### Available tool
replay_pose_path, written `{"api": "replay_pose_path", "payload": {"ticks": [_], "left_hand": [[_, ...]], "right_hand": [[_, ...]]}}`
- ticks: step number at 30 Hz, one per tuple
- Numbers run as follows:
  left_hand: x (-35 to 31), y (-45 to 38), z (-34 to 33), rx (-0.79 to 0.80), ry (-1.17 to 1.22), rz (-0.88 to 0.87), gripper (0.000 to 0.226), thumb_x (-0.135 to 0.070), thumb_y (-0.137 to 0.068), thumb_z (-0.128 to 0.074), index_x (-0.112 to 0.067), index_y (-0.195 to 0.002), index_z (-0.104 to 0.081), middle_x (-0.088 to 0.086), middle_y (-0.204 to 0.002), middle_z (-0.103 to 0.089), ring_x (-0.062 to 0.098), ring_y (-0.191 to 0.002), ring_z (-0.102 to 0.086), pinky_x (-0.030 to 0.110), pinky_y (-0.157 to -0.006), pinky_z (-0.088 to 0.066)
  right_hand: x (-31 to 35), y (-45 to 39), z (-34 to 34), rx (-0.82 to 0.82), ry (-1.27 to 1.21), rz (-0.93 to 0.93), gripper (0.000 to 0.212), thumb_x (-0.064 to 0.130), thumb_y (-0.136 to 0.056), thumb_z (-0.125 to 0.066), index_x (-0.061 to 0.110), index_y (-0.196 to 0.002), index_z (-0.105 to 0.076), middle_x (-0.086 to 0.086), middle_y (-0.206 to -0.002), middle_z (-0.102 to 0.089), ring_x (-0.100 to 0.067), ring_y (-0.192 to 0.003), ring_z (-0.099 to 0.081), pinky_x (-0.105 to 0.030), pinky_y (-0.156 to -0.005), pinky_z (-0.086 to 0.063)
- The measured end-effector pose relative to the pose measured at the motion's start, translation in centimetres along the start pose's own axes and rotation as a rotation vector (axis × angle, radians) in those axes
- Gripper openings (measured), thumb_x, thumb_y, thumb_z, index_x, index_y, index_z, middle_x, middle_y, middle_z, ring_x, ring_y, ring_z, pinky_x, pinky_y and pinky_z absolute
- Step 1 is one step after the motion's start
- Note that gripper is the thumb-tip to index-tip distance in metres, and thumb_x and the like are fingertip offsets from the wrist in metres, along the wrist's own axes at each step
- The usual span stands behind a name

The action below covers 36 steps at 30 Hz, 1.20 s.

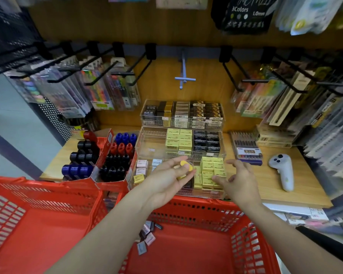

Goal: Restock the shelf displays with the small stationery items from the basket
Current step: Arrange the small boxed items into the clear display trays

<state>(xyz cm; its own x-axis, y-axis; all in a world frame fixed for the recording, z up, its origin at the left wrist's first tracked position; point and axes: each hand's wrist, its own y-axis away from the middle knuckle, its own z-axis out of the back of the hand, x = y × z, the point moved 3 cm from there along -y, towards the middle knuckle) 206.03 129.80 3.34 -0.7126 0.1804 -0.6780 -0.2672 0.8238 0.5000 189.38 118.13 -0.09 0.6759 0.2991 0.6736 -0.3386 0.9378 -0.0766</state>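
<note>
left hand [167,179], centre frame, palm up, fingers curled round small yellow items [187,166]; thumb + forefinger pinch one at the tips, others lie in the palm. right hand [239,179], just right of it, fingers loosely spread and bent, holding nothing, tips just over the yellow boxes [211,171] in the front clear tray [204,192]. more trays [181,113] stepped up behind w/ yellow, black, gold boxes. red basket [186,210] fills bottom of frame under both forearms; a few small packs [147,237] left on its floor, lower centre. ink bottles [115,155] in red cartons at left, white controller [282,171] on shelf [305,186] at right. pen packs hang on hooks upper left + right.
</note>
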Motion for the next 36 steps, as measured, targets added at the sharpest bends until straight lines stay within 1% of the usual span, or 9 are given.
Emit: {"api": "replay_pose_path", "payload": {"ticks": [3, 7, 14, 18, 23, 26, 30, 34, 36], "left_hand": [[-0.9, 1.8, 0.3, 0.031, -0.080, -0.067, 0.042, 0.008, -0.093, -0.056, -0.004, -0.132, -0.056, 0.018, -0.127, -0.062, 0.025, -0.119, -0.062, 0.036, -0.109, -0.045], [-2.3, 4.7, 0.4, 0.134, -0.100, -0.120, 0.045, 0.014, -0.093, -0.050, -0.011, -0.128, -0.062, 0.016, -0.131, -0.062, 0.021, -0.119, -0.063, 0.033, -0.105, -0.048], [-4.9, 7.7, 3.1, 0.239, 0.029, -0.135, 0.028, 0.001, -0.092, -0.056, -0.002, -0.119, -0.064, 0.021, -0.120, -0.068, 0.027, -0.113, -0.066, 0.028, -0.085, -0.058], [-5.6, 7.4, 4.6, 0.127, -0.036, -0.128, 0.039, -0.018, -0.087, -0.067, 0.005, -0.118, -0.064, 0.017, -0.122, -0.068, 0.021, -0.114, -0.066, 0.031, -0.094, -0.055], [-6.8, 5.6, 6.5, 0.007, 0.140, -0.069, 0.031, -0.004, -0.095, -0.060, 0.010, -0.122, -0.057, 0.024, -0.117, -0.067, 0.028, -0.106, -0.069, 0.033, -0.080, -0.060], [-8.3, 3.6, 8.3, -0.096, -0.014, -0.119, 0.045, 0.015, -0.093, -0.049, 0.005, -0.137, -0.042, 0.020, -0.116, -0.063, 0.024, -0.109, -0.064, 0.031, -0.090, -0.056], [-9.4, 0.9, 10.6, -0.196, -0.362, -0.290, 0.041, 0.008, -0.095, -0.054, -0.001, -0.134, -0.045, 0.011, -0.109, -0.066, 0.022, -0.107, -0.066, 0.030, -0.092, -0.055], [-9.8, -1.4, 12.9, -0.340, -0.758, -0.402, 0.024, -0.005, -0.093, -0.064, -0.010, -0.116, -0.067, 0.002, -0.100, -0.070, 0.014, -0.089, -0.071, 0.029, -0.084, -0.059], [-9.9, -1.9, 13.5, -0.384, -0.874, -0.446, 0.022, -0.009, -0.092, -0.066, -0.017, -0.113, -0.070, 0.001, -0.103, -0.068, 0.015, -0.088, -0.071, 0.033, -0.087, -0.058]], "right_hand": [[2.8, 1.1, 1.0, 0.008, -0.157, 0.060, 0.029, 0.036, -0.090, -0.067, 0.024, -0.116, -0.063, 0.002, -0.114, -0.063, -0.006, -0.063, -0.064, -0.023, -0.066, -0.049], [9.3, 3.4, 0.7, 0.370, -0.491, 0.190, 0.033, 0.036, -0.086, -0.071, 0.040, -0.117, -0.061, 0.022, -0.113, -0.065, 0.004, -0.084, -0.069, -0.013, -0.072, -0.054], [15.0, 4.4, 0.9, 0.450, -0.219, 0.565, 0.047, 0.036, -0.085, -0.072, 0.037, -0.130, -0.059, 0.013, -0.117, -0.055, -0.003, -0.092, -0.060, -0.016, -0.084, -0.048], [17.1, 4.3, -0.3, 0.347, -0.101, 0.660, 0.036, 0.035, -0.088, -0.069, 0.027, -0.124, -0.066, 0.015, -0.113, -0.055, -0.001, -0.092, -0.057, -0.015, -0.082, -0.046], [18.2, 1.5, -3.0, 0.395, -0.354, 0.225, 0.022, 0.022, -0.101, -0.050, 0.018, -0.119, -0.064, 0.004, -0.100, -0.071, -0.008, -0.084, -0.069, -0.023, -0.067, -0.054], [18.7, -2.3, -3.9, 0.418, -0.441, -0.031, 0.025, 0.016, -0.100, -0.053, 0.010, -0.124, -0.054, -0.014, -0.098, -0.070, -0.015, -0.070, -0.069, -0.026, -0.058, -0.055], [20.1, -7.7, -6.5, 0.428, -0.043, 0.023, 0.019, 0.019, -0.096, -0.060, 0.014, -0.115, -0.057, -0.012, -0.102, -0.070, -0.026, -0.084, -0.071, -0.044, -0.083, -0.058], [21.2, -10.6, -11.5, 0.417, 0.395, 0.112, 0.023, 0.024, -0.093, -0.065, 0.020, -0.116, -0.067, -0.006, -0.113, -0.068, -0.021, -0.099, -0.066, -0.029, -0.069, -0.055], [20.8, -11.3, -14.2, 0.411, 0.431, 0.111, 0.024, 0.021, -0.093, -0.066, 0.014, -0.115, -0.068, -0.008, -0.115, -0.067, -0.023, -0.102, -0.065, -0.031, -0.081, -0.056]]}}
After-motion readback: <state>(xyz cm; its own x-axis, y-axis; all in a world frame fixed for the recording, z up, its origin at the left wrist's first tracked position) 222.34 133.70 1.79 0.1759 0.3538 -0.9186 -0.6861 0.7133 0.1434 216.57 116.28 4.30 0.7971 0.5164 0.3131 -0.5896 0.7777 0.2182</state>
